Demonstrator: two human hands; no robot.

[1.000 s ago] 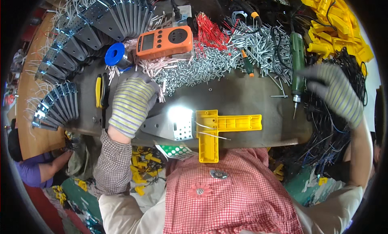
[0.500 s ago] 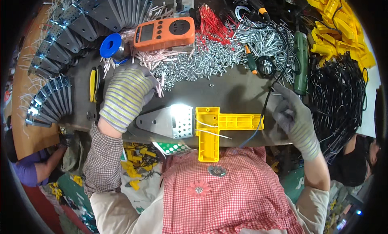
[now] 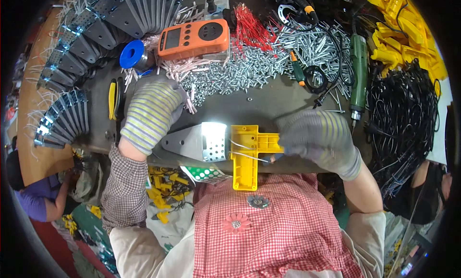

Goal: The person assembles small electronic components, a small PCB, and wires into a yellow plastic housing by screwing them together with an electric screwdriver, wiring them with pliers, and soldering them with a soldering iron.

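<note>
Messy worktop (image 3: 269, 103) holds screws (image 3: 240, 74). Right hand (image 3: 319, 139) has its grip pinching the yellow plastic part (image 3: 247, 155); left hand (image 3: 151, 110) rests spread. The thin wire (image 3: 245, 155) could snag.

Yellow plastic jig (image 3: 246, 155), striped gloves, orange meter (image 3: 193, 38), red-check apron (image 3: 273, 225).

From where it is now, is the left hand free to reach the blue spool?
Probably yes. The left hand hovers over the bench just below the blue spool; only loose screws and white sleeves lie between them, nothing tall. The right hand is busy at the yellow bracket.
</note>
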